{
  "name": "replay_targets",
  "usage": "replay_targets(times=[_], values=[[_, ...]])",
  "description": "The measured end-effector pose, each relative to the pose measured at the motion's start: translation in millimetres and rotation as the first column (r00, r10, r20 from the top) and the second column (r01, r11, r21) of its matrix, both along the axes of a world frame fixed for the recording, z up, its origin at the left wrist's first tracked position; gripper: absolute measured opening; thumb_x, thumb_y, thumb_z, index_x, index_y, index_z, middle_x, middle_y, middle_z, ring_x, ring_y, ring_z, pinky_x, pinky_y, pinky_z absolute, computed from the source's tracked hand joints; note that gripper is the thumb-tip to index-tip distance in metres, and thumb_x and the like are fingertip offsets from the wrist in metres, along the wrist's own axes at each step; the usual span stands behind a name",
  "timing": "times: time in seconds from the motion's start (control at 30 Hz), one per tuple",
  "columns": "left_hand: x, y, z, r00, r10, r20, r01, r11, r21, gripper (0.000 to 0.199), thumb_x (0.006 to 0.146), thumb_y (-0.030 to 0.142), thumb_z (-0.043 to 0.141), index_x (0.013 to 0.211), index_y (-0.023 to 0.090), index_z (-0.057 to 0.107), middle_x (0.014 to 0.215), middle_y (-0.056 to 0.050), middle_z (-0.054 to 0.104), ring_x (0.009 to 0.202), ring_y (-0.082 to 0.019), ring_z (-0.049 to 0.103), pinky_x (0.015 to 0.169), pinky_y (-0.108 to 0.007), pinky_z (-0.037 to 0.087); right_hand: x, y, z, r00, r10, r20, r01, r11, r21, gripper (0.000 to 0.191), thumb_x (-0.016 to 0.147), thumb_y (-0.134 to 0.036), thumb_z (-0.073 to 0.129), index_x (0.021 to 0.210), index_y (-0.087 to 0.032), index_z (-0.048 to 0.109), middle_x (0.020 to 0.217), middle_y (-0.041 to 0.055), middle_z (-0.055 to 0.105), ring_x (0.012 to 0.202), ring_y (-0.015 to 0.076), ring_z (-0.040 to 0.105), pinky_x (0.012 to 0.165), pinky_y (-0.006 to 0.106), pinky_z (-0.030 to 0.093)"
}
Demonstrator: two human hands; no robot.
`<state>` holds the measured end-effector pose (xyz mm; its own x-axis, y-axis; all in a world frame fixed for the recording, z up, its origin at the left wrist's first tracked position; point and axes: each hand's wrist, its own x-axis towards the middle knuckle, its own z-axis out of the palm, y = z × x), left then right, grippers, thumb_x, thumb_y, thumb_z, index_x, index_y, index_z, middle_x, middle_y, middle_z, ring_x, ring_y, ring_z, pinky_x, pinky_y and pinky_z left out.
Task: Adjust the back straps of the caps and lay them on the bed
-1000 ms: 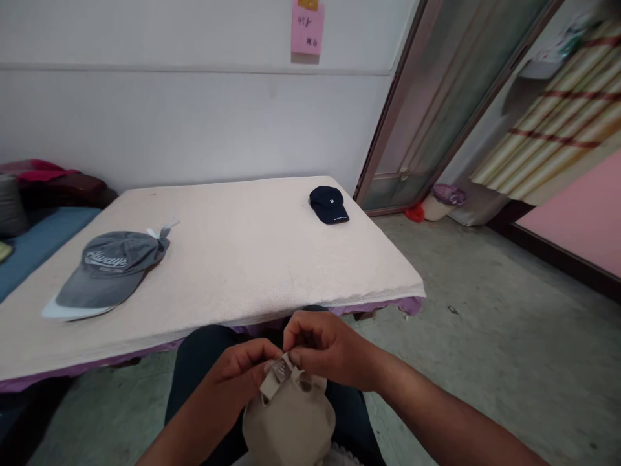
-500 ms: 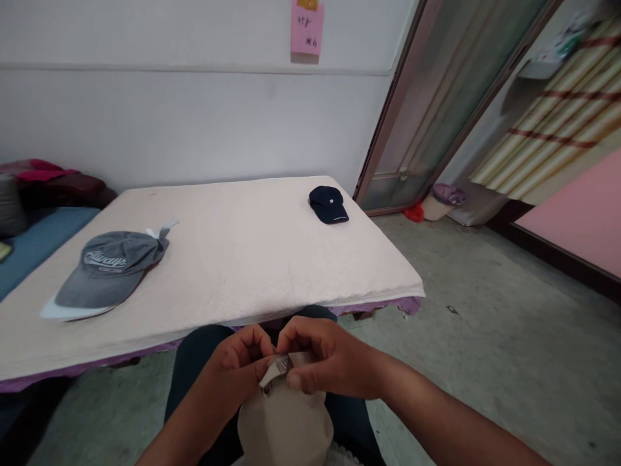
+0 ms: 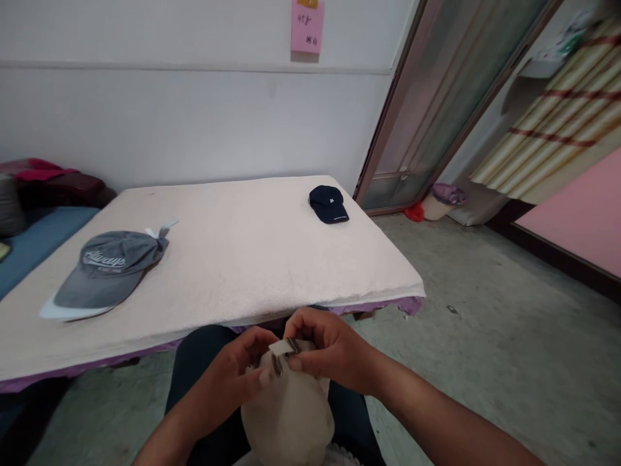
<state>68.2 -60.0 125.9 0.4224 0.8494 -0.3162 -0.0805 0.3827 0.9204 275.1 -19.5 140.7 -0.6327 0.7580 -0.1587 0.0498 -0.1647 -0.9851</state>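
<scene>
A beige cap [image 3: 288,417] rests on my lap at the bottom centre, its strap [image 3: 281,348] and metal buckle pointing up. My left hand [image 3: 242,372] is closed on the cap's left side by a small metal ring, thumb on the fabric. My right hand [image 3: 323,346] pinches the strap at the buckle. On the cover at the left lies a grey cap [image 3: 109,265] with white lettering and a white piece under its brim. A navy cap [image 3: 327,204] lies at the far right of the cover.
The bed [image 3: 242,259] has a pale cover and purple cloth below its edge. Dark-clad knees are under my hands. A bin [image 3: 441,200] stands by the sliding door; a pink note [image 3: 307,29] hangs on the wall.
My left hand has shifted slightly and its thumb now lies lower on the cap. The strap and buckle have turned and moved up a little with my right hand.
</scene>
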Motion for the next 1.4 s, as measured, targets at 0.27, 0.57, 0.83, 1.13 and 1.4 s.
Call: replay_targets(times=[0.27, 0.57, 0.83, 1.13, 1.4], values=[[10.0, -4.5, 1.9, 0.996, 0.082, -0.018, -0.082, 0.996, -0.019, 0.026, 0.078, 0.041, 0.068, 0.076, 0.018, 0.056, 0.061, 0.006, 0.046, 0.053, -0.007, 0.036, 0.05, -0.02, 0.026, -1.7, -1.5, 6.5, 0.996, -0.014, 0.089, 0.007, 0.996, 0.085, 0.017, 0.072, -0.022, 0.069, 0.086, -0.018, 0.059, 0.07, -0.0039, 0.052, 0.062, 0.0086, 0.044, 0.053, 0.02, 0.032], [2.7, -10.7, 17.9, 0.992, 0.12, -0.047, -0.122, 0.992, -0.041, 0.023, 0.077, 0.039, 0.07, 0.078, 0.019, 0.059, 0.065, 0.004, 0.053, 0.057, -0.008, 0.042, 0.053, -0.02, 0.031, -3.2, -3.6, 9.0, 0.99, -0.041, 0.138, 0.021, 0.99, 0.143, 0.018, 0.071, -0.024, 0.072, 0.083, -0.018, 0.06, 0.069, -0.0047, 0.052, 0.062, 0.0081, 0.043, 0.053, 0.019, 0.032], [5.2, -6.6, 19.3, 0.991, 0.093, -0.095, -0.098, 0.994, -0.051, 0.044, 0.069, 0.06, 0.067, 0.07, 0.017, 0.059, 0.057, 0.004, 0.048, 0.051, -0.009, 0.036, 0.049, -0.022, 0.026, -7.7, -11.6, 21.1, 0.974, -0.049, 0.219, 0.008, 0.983, 0.185, 0.015, 0.071, -0.019, 0.069, 0.083, -0.018, 0.06, 0.067, -0.0056, 0.052, 0.061, 0.0079, 0.043, 0.051, 0.019, 0.031], [14.3, -13.0, 25.5, 0.978, 0.143, -0.149, -0.152, 0.987, -0.049, 0.037, 0.074, 0.049, 0.068, 0.063, 0.019, 0.048, 0.053, 0.008, 0.038, 0.046, -0.007, 0.025, 0.043, -0.019, 0.02, -3.8, -10.4, 14.7, 0.994, 0.04, 0.1, -0.054, 0.988, 0.143, 0.02, 0.074, -0.026, 0.07, 0.092, -0.019, 0.063, 0.074, -0.0029, 0.053, 0.067, 0.0098, 0.045, 0.057, 0.02, 0.034], [19.8, -13.6, 19.8, 0.949, 0.201, -0.244, -0.195, 0.98, 0.046, 0.032, 0.075, 0.04, 0.065, 0.06, 0.02, 0.044, 0.054, 0.007, 0.039, 0.05, -0.008, 0.026, 0.046, -0.021, 0.022, -1.0, -9.2, 12.5, 0.991, 0.035, 0.132, -0.051, 0.992, 0.116, 0.022, 0.071, -0.024, 0.073, 0.091, -0.018, 0.065, 0.073, -0.0032, 0.054, 0.065, 0.0094, 0.044, 0.055, 0.02, 0.032]])
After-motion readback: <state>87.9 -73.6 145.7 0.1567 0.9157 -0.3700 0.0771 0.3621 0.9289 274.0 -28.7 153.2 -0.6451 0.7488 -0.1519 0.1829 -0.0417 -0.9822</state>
